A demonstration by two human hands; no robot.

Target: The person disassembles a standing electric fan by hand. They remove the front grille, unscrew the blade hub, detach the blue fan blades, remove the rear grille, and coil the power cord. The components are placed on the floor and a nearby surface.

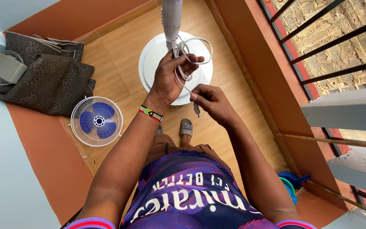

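The left hand point(168, 78) had its fingers clamped around a coiled bundle of thin white power cord point(193, 53), held just beside the white upright fan pole point(171, 19) above the round white fan base point(155, 55). The right hand point(212, 101) pinched the cord's loose end, fingers together. A blue-bladed fan head in a white wire cage point(97, 121) lay on the tan tiled floor point(115, 59), well apart.

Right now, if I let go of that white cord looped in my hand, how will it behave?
The white cord looks floppy: it hangs in loose loops from the left hand. It would probably uncoil and drop onto the round white base. It seems light; the right hand pinches it easily.
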